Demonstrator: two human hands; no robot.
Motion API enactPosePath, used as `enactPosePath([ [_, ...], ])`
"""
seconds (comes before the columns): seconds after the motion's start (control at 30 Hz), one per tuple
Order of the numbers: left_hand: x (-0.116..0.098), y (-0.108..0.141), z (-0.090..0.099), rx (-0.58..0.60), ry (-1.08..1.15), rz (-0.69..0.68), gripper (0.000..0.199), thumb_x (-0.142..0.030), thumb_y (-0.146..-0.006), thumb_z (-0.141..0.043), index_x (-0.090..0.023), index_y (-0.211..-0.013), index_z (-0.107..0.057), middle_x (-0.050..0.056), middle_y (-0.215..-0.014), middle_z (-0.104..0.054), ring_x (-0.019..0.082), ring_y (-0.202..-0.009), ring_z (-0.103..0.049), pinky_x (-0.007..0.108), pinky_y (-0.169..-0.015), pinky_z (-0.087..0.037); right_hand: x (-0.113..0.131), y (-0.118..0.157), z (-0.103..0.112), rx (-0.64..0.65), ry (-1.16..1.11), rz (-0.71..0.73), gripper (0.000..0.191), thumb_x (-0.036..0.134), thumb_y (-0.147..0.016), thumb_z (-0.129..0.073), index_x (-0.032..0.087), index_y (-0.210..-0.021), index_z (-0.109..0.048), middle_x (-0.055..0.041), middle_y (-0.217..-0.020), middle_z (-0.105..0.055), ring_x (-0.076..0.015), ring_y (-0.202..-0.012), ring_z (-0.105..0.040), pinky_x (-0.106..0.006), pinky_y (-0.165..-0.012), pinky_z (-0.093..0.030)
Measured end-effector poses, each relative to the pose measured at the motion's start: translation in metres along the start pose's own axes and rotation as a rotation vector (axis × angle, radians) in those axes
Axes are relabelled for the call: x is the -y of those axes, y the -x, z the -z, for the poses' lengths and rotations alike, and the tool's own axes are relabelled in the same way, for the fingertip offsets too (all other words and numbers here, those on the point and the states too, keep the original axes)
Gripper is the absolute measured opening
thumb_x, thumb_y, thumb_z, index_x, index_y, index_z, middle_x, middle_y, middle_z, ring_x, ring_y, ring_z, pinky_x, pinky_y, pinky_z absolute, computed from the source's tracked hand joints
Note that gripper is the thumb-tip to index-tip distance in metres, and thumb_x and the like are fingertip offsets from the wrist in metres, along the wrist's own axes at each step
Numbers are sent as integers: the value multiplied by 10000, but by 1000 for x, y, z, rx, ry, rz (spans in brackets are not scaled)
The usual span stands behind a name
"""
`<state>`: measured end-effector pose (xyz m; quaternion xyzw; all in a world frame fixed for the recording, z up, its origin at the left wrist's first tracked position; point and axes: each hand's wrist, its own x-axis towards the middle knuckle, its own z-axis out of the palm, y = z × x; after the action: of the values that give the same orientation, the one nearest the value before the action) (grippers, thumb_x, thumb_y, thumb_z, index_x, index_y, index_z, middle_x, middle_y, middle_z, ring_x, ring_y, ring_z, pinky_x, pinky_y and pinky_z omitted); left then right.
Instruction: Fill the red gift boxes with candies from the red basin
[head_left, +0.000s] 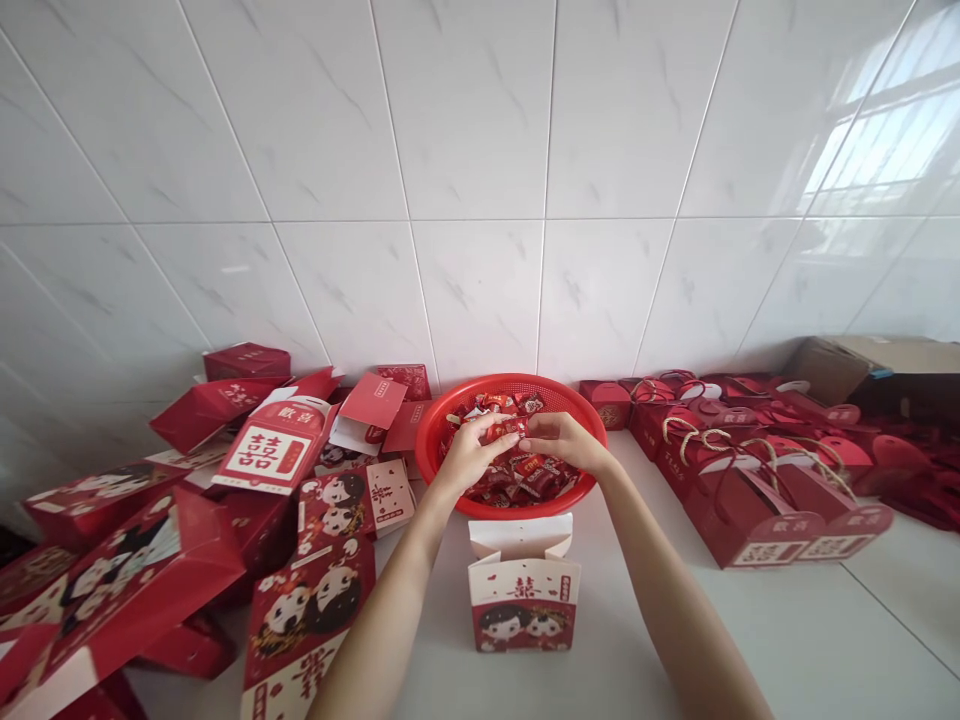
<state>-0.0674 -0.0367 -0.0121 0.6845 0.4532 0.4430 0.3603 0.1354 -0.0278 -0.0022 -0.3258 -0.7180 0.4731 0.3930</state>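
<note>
Over a red plastic basket (429, 462) full of wrapped candies (529, 478), my two hands come close together. My left hand (474, 452) is closed, its fingers around red-wrapped candy (501, 430). My right hand (564, 440) reaches in from the other side, fingers bent and pinched at the right end of the same candy. Just in front of the basket, a small cardboard gift box (525, 600) with two cartoon faces and red characters stands upright, its top flaps up.
Many unfilled-looking red gift boxes (274, 440) lie heaped at the left. Rows of red boxes with rope handles (757, 500) stand at the right. Behind them is a brown carton (885, 352). A white tiled wall (480, 290) rises directly behind the basket.
</note>
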Motion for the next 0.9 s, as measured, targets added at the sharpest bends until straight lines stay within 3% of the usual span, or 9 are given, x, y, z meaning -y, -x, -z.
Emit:
enactPosePath([
  [0.2, -3, 1, -1, -2, 4, -4, 430, -255, -872, -604, -192, -1293, -663, 92, -1407, -650, 282, -1367, -542, 429, -1153, -422, 0, 2, -2, -161, -153, -15, 403, 537, -708, -811, 192, -783, -616, -11, -816, -671, -181, -781, -649, -322, -760, -538],
  [0.33, -3, 2, -1, 7, 43, -23, 459, -219, -873, -586, -207, -1330, -630, 89, -1452, -613, 276, -1319, -584, 419, -1120, -467, 2, 3, -3, -247, -225, -22, 443, 530, -689, -820, 220, -779, -516, 13, -767, -632, -162, -638, -624, -298, -598, -523],
  [0.43, -2, 1, -1, 8, 72, -1, 445, -235, -878, -605, -193, -1320, -628, 105, -1429, -629, 277, -1244, -639, 413, -1061, -521, -2, 1, -5, -239, -147, 12, 441, 494, -692, -817, 226, -784, -479, 32, -754, -580, -128, -549, -559, -267, -503, -461],
  [0.57, 3, -1, -2, -49, 86, 12, 409, -203, -850, -640, -194, -1257, -668, 93, -1345, -688, 277, -1210, -662, 423, -1046, -536, -8, -2, -9, -178, 26, 122, 398, 432, -708, -821, 205, -728, -494, 32, -760, -534, -109, -605, -512, -252, -547, -441],
  [0.73, 4, -2, -3, -87, 159, 8, 391, -155, -815, -650, -188, -1200, -705, 85, -1282, -727, 276, -1198, -674, 431, -1071, -518, -10, -4, -13, -80, -5, 96, 386, 485, -776, -772, 204, -724, -513, 12, -732, -573, -163, -680, -605, -300, -633, -499],
  [0.9, 1, -1, -3, -88, 210, 21, 379, -229, -842, -664, -181, -1215, -704, 106, -1314, -709, 281, -1212, -667, 427, -1071, -511, -9, -3, -11, -303, -71, 93, 429, 437, -648, -869, 228, -852, -554, 3, -840, -622, -183, -752, -630, -298, -636, -522],
])
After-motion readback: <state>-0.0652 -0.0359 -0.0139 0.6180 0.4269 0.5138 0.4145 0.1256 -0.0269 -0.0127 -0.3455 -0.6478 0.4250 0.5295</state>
